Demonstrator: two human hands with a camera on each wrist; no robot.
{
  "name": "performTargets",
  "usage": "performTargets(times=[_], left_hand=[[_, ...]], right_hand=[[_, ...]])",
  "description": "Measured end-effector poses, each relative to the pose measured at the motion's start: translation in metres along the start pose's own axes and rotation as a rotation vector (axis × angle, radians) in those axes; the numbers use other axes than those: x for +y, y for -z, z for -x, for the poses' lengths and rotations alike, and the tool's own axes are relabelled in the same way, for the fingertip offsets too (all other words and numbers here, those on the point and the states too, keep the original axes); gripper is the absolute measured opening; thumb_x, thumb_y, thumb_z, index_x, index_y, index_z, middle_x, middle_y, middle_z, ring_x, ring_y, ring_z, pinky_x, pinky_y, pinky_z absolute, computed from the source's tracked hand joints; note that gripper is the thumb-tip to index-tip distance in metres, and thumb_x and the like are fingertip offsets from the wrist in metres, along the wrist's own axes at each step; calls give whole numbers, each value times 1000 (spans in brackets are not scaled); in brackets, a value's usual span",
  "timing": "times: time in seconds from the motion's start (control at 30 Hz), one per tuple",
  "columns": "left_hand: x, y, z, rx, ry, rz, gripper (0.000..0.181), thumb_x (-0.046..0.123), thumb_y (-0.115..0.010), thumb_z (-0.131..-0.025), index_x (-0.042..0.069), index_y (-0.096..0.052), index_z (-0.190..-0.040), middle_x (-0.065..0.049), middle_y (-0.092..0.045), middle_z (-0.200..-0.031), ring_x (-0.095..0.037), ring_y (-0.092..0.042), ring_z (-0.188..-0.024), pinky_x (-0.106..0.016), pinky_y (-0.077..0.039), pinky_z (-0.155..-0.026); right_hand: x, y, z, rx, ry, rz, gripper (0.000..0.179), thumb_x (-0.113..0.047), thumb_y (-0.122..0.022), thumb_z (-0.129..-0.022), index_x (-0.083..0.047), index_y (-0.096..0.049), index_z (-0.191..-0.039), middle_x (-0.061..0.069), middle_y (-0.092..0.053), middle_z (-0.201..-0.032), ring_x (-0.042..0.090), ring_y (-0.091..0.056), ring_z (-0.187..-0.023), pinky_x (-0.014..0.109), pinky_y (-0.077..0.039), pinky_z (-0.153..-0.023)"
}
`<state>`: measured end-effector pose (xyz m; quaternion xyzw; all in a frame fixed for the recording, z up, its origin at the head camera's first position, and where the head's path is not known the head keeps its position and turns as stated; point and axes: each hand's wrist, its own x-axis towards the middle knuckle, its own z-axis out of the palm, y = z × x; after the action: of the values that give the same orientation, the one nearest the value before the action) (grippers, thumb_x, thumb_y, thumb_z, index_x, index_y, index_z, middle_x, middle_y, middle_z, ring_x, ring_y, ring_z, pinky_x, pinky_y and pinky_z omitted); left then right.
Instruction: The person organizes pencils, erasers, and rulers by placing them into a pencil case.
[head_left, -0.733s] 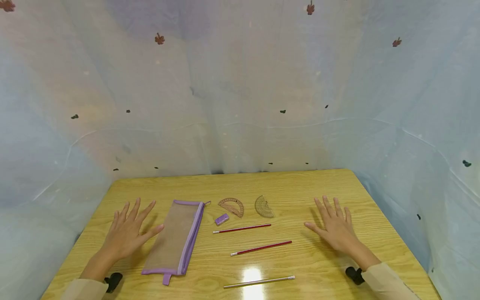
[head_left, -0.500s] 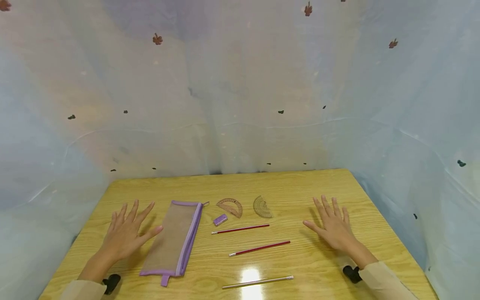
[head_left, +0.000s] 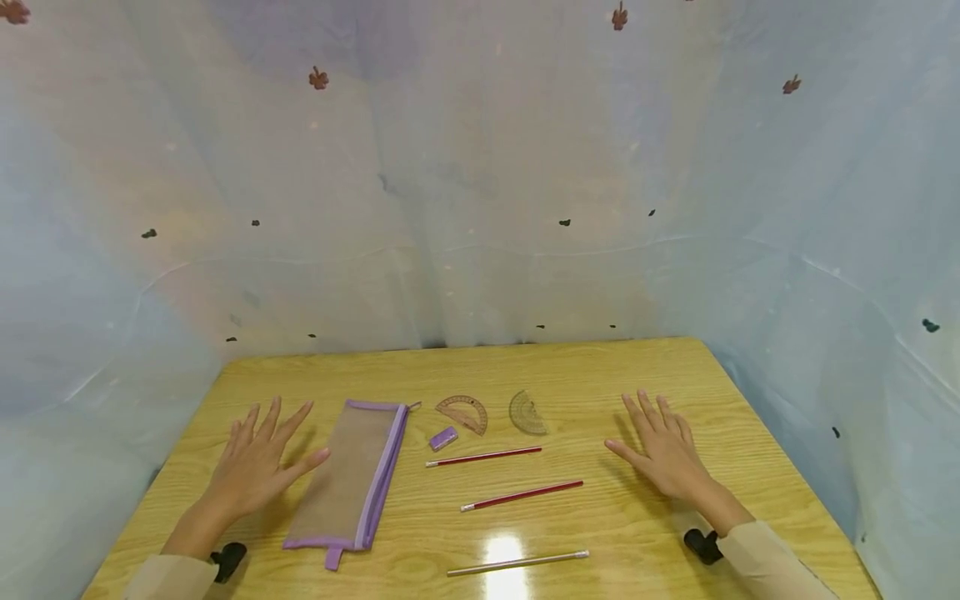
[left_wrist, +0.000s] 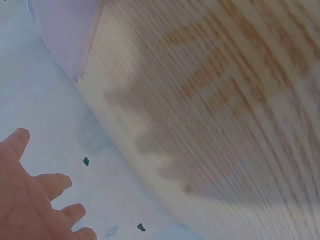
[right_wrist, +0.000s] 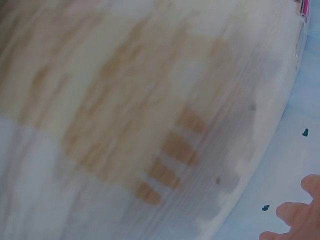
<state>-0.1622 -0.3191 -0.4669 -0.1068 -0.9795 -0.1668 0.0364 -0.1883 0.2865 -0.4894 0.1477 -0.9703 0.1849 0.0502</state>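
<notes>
My left hand (head_left: 251, 475) is held over the table's left side with its fingers spread, its thumb overlapping the edge of a mesh zip pouch (head_left: 348, 475) with purple trim. On the right side my right hand (head_left: 667, 454) also has straight fingers and holds nothing. Between the hands lie a pinkish protractor (head_left: 477, 407), a clear protractor (head_left: 528, 414) and a purple eraser (head_left: 443, 438). Nearer to me are a red pencil (head_left: 487, 457), another red pencil (head_left: 525, 496) and a silver pencil (head_left: 517, 564). In the left wrist view, the left hand (left_wrist: 30, 200) shows spread fingers.
The wood-grain table (head_left: 600, 367) has its far edge close to a pale hanging curtain (head_left: 480, 167) with small leaf shapes. That curtain also runs along both sides. A bright glare spot falls on the tabletop around the silver pencil.
My right hand has shifted slightly left, and its fingers have drawn a little closer together. The left hand and the things on the table have stayed in place.
</notes>
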Motion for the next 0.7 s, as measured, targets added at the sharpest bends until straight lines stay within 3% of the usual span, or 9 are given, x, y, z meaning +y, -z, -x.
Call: performTargets(times=[0.23,0.7], left_hand=[[3,1,-3,-2,-12,-3,86,60,-55,-95,25,-13,-162,-35,-3,-159,-57,10,-142,-73,8,-108],[8,-2,-4,3,-30,4,84,59,-56,-95,24,-18,-161,-35,-8,-158,-61,1,-141,-71,4,-109]], right_hand=[[-3,1,1,0,19,6,84,-52,-57,-98,-8,-21,-159,25,-16,-161,50,-9,-146,70,-10,-109],[-11,-3,-1,16,85,-32,80,-46,-59,-99,-7,-23,-159,24,-21,-160,46,-17,-146,69,-16,-109]])
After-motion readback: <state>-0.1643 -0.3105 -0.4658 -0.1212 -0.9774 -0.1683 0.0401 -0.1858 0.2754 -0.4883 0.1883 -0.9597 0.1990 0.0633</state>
